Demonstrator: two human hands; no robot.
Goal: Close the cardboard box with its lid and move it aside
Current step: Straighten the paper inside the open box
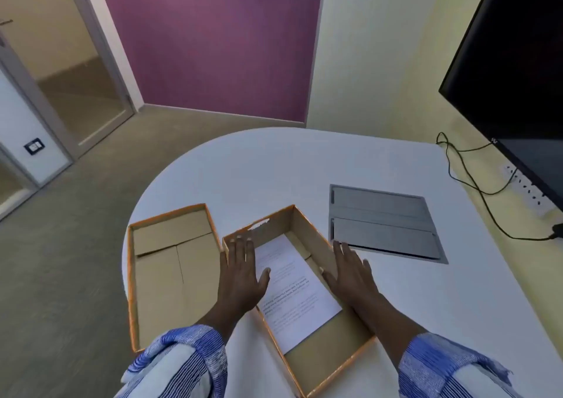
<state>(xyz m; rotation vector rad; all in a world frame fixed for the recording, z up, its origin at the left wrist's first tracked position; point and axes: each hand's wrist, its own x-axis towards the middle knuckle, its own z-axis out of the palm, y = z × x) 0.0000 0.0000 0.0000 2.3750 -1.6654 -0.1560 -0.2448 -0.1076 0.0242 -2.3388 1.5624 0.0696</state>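
An open cardboard box point(332, 364) with orange edges lies on the white table point(304, 166), with a printed white sheet point(292, 294) inside it. Its lid point(164, 275) lies upside down just left of the box, at the table's left edge. My left hand point(240, 272) is spread flat over the box's left wall, thumb over the sheet. My right hand point(350, 272) is spread flat over the box's right wall. Neither hand grips anything.
A grey flap panel point(384, 224) is set into the table right of the box. A black monitor point(518, 71) stands at the far right, with a cable point(475, 184) and a power strip point(530, 193) beneath it. Floor lies beyond the rounded left edge.
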